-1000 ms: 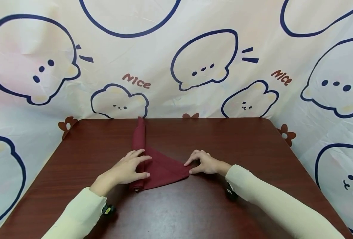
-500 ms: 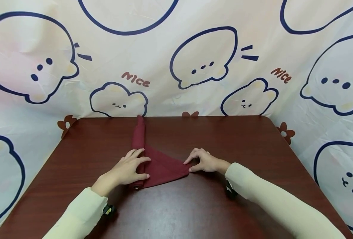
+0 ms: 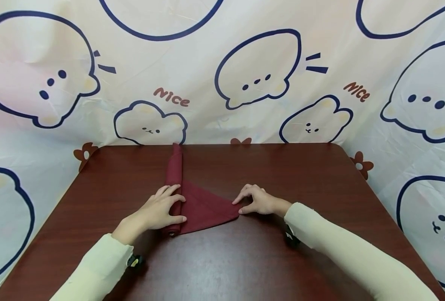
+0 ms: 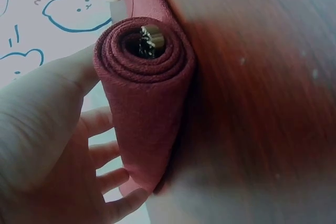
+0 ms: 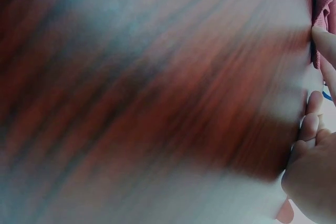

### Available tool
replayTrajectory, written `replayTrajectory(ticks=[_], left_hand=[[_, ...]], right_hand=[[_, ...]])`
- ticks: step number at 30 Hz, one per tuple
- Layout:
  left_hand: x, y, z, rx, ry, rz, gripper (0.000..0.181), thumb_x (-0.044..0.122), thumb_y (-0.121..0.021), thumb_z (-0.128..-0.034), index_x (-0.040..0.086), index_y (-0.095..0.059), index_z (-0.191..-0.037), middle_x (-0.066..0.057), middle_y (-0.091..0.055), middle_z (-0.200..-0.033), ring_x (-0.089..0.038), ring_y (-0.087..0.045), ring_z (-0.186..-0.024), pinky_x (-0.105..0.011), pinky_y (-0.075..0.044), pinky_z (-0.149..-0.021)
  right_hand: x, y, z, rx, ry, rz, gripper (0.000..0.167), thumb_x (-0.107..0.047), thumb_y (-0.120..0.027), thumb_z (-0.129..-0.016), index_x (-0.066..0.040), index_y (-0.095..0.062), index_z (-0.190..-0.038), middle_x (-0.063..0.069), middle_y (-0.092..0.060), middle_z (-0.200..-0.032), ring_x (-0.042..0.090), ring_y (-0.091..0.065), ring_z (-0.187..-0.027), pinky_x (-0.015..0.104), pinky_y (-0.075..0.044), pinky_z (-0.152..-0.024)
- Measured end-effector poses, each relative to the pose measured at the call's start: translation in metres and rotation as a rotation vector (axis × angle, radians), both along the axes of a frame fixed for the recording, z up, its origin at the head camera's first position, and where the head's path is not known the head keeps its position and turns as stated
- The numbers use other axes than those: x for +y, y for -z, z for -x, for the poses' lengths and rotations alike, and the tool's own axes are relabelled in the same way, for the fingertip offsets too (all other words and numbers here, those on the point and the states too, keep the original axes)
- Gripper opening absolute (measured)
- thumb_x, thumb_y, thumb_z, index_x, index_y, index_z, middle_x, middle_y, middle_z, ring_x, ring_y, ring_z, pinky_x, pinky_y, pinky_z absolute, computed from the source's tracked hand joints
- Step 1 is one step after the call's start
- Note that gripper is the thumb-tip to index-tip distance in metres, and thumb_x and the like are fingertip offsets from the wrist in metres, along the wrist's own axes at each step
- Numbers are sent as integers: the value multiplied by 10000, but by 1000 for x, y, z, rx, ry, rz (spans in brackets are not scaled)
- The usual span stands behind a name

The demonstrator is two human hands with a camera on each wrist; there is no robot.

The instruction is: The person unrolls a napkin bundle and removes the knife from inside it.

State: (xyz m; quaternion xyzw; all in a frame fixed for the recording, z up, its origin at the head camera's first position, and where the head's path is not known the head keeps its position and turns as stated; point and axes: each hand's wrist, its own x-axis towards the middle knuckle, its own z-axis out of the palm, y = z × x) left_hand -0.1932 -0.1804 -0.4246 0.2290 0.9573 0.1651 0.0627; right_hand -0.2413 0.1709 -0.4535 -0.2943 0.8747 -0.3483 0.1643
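A dark red cloth (image 3: pixel 205 207) lies on the table, its left part wound into a long roll (image 3: pixel 175 169) and its right part a flat triangular flap. In the left wrist view, the roll's near end (image 4: pixel 144 72) shows several spiral layers around a brownish-gold thing (image 4: pixel 154 36) with a pale, ragged end; its kind is unclear. My left hand (image 3: pixel 156 211) rests over the near half of the roll, fingers spread, thumb and index lying across it. My right hand (image 3: pixel 258 200) pinches the flap's tip between thumb and index finger. Its other fingers appear in the right wrist view.
The brown wooden table (image 3: pixel 282 171) reaches back to a pale curtain (image 3: pixel 222 62) with cartoon outlines, which also hangs along both sides. The roll's far end lies close to the table's back edge. Each wrist carries a small dark device.
My left thumb and index finger have drawn slightly left, closer over the roll. The right hand still pinches the flap's tip in the same place. The head view has tilted a little downward.
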Motion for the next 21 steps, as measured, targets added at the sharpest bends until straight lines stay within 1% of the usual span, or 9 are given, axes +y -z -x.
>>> replayTrajectory(ticks=[6, 12, 16, 21], left_hand=[[-8, -2, 0, -31, -7, -20, 495, 389, -798, -832, 148, -657, -1240, -221, -381, -1582, -464, -344, -1423, -715, -374, -1043], [-17, -8, 2, -57, -14, -66, 517, 354, -827, -808, 147, -648, -1246, -238, -374, -1583, -496, -325, -1425, -727, -343, -1067], [-23, -13, 0, -82, -19, -79, 525, 334, -829, -803, 147, -641, -1256, -249, -376, -1579, -511, -317, -1424, -730, -348, -1064], [-32, -16, -2, -98, -20, -96, 516, 304, -825, -808, 140, -634, -1258, -263, -386, -1570, -524, -316, -1422, -732, -348, -1056]], right_hand=[[0, 1, 1, 2, -12, -4, 272, -217, -828, -836, -214, -794, -1106, 34, -628, -1136, 196, -523, -1111, 408, -295, -903], [0, -3, 2, 7, -2, 2, 272, -202, -828, -834, -218, -795, -1103, 30, -631, -1132, 199, -525, -1111, 409, -290, -909], [1, -1, 2, 11, -10, 3, 270, -209, -827, -835, -216, -794, -1102, 32, -630, -1128, 197, -526, -1108, 411, -291, -901], [2, 3, 2, 16, -9, 5, 269, -220, -830, -830, -225, -795, -1097, 27, -630, -1121, 193, -526, -1104, 414, -291, -901]])
